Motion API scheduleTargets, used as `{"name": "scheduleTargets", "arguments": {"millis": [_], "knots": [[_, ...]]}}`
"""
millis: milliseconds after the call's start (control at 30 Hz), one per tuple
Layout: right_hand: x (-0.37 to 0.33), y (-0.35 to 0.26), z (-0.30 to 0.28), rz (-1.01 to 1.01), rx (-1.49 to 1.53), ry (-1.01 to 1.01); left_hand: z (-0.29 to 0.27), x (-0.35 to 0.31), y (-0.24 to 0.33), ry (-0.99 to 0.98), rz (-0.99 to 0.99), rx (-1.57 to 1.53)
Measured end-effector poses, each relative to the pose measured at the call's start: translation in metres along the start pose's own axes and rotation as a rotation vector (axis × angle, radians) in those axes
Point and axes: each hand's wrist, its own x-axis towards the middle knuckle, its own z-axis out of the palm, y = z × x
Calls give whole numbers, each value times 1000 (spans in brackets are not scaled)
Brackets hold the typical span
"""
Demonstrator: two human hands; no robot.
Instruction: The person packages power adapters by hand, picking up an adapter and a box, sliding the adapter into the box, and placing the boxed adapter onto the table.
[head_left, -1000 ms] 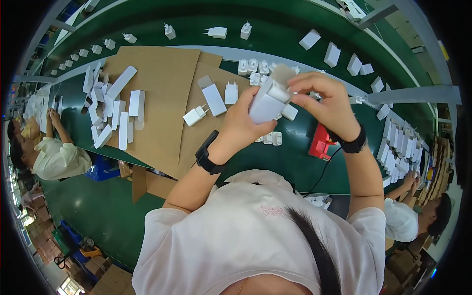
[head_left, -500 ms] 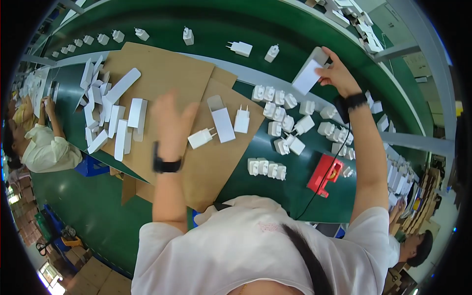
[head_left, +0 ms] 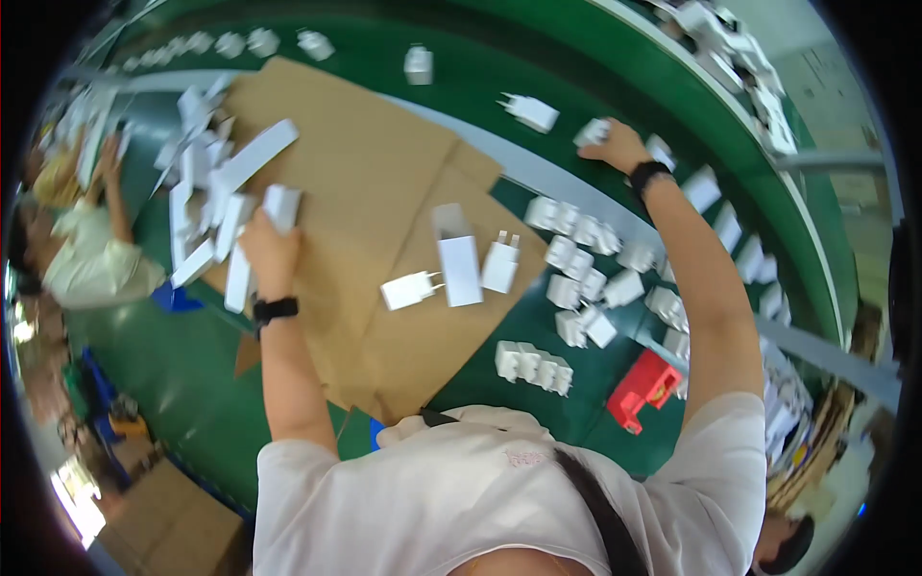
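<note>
My left hand (head_left: 271, 252) is closed at the near end of a small white box (head_left: 281, 205), beside a pile of white boxes (head_left: 200, 182) on the cardboard. Out on the green belt, my right hand (head_left: 619, 149) has its fingers closed on a white plug charger (head_left: 594, 132). Between the hands, an open white box (head_left: 459, 271) lies on the cardboard with its flap raised. One charger (head_left: 410, 290) rests to its left, prongs pointing right, and another charger (head_left: 500, 264) to its right, prongs pointing away.
Brown cardboard sheets (head_left: 365, 202) cover the table's middle. Rows of white chargers (head_left: 533, 367) stand on the green tabletop at right, near a red tape dispenser (head_left: 642, 389). More chargers (head_left: 419, 65) are spaced along the belt. A co-worker (head_left: 96, 245) sits at far left.
My left hand has moved left to the box by the pile. My right hand has let go of the white box it held and moved left to a charger on the belt. The view has turned slightly.
</note>
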Motion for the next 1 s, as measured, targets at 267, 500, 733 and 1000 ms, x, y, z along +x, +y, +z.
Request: {"name": "scheduleTargets", "arguments": {"millis": [267,500,733,1000], "knots": [[-101,-50,-94,-293,555,178,-83,-32,94,-292,-78,-1369],[-266,-141,-100,-516,376,93,-93,-109,180,-1010,-389,-2629],[-331,-130,-86,-387,330,345,-106,-152,206,-1246,-641,-2543],[-337,-131,-90,-312,404,139,-114,-169,215,-1309,-523,-2482]]}}
